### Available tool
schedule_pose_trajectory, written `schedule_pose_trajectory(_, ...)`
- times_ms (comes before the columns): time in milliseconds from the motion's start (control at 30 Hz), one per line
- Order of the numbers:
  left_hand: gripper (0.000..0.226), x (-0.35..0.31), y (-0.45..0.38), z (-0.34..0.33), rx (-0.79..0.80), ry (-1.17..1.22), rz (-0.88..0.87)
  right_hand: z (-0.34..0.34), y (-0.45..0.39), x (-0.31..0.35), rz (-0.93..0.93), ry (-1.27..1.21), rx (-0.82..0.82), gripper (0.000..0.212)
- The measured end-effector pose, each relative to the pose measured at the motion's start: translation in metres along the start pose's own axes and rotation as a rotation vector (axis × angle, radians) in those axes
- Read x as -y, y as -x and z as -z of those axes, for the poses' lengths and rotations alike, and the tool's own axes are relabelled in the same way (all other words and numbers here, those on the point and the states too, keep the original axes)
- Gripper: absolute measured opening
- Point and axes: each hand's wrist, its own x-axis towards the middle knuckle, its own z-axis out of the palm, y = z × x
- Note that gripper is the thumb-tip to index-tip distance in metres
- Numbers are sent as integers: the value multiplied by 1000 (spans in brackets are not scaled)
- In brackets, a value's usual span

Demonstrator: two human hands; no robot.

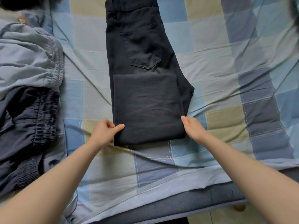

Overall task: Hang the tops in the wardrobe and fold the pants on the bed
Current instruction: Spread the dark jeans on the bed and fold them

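Black pants (145,70) lie half-folded on the checked bedsheet (226,78). The left hand (105,132) pinches their near folded corner. The right hand (193,126) grips the opposite corner, fingers tucked under.

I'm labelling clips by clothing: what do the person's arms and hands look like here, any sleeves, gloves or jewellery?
Both forearms are bare as far as the picture shows; no sleeve or cuff comes into view. The left hand and right hand wear no gloves, and no watch, bracelet or ring shows on the visible sides. The fingernails that show look short and unpainted.
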Motion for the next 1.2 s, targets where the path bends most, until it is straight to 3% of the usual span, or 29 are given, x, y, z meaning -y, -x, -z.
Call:
schedule_pose_trajectory(100, 41, -33, -12, 10, -273, -159, -151, 17, -16, 9, 1, 17, -136, 49)
schedule_pose_trajectory(200, 36, -79, -27, 10, -364, -250, -399, 46, -45, 13, -49, -180, -281, 34)
schedule_pose_trajectory(367, 43, -160, -59, -16, -258, -389, -623, 89, -87, 27, -57, -427, -187, 13)
schedule_pose_trajectory(500, 63, -196, -85, -39, -123, -616, -515, 93, -100, 39, -52, -482, 73, 30)
schedule_pose_trajectory(567, 56, -199, -89, -42, -108, -744, -470, 91, -103, 40, -51, -419, 134, 33)
schedule_pose_trajectory(700, 35, -202, -66, -22, -69, -635, -538, 88, -102, 47, -12, -283, 34, 22)
schedule_pose_trajectory(867, 15, -197, -1, 13, 9, -522, -824, 74, -83, 67, 207, -147, -90, 26)
schedule_pose_trajectory(967, 15, -186, 21, 30, 34, -479, -868, 69, -81, 79, 206, -293, 120, 40)
schedule_pose_trajectory(1033, 15, -182, 25, 35, 73, -430, -880, 69, -83, 82, 74, -474, 315, 59)
schedule_pose_trajectory(1200, 14, -186, -5, 23, -21, -418, -925, 71, -102, 81, -207, -793, 550, 87)
